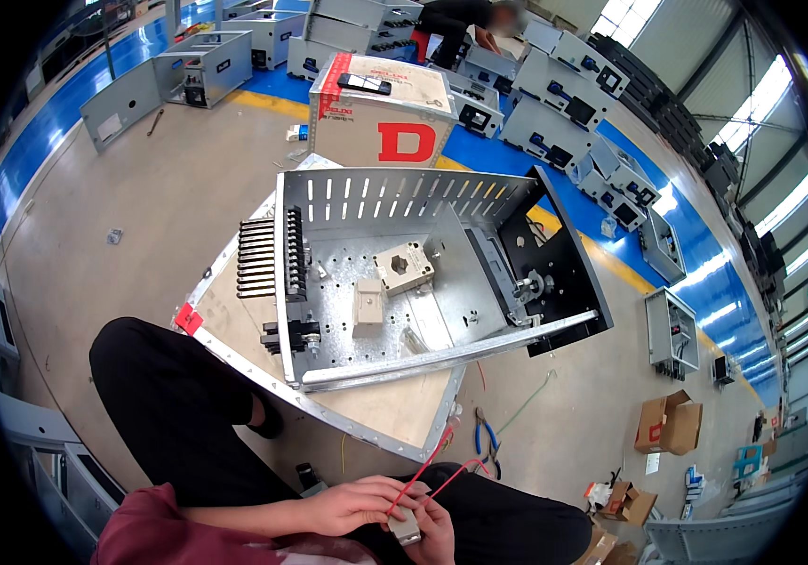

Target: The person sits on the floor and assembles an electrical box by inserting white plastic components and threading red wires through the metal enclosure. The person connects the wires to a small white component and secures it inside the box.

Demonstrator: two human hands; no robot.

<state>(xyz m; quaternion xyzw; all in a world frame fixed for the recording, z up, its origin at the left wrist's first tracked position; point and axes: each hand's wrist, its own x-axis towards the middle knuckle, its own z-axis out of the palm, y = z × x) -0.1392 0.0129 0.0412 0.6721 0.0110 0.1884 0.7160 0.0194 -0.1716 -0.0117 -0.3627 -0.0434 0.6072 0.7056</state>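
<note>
My left hand pinches a thin red wire near its end, close to my lap. My right hand holds a small grey block-shaped part, and the wire end meets it. The wire loops up toward the front edge of a crate. On that crate rests an open galvanised metal enclosure with a slotted back wall, a black terminal strip at its left, and two beige square parts on its floor. A black door panel hangs at its right.
Blue-handled pliers lie on the concrete floor by my right knee. A large crate stands behind the enclosure. Grey cabinets line the blue floor strip, where another person bends over. Cardboard boxes sit at right.
</note>
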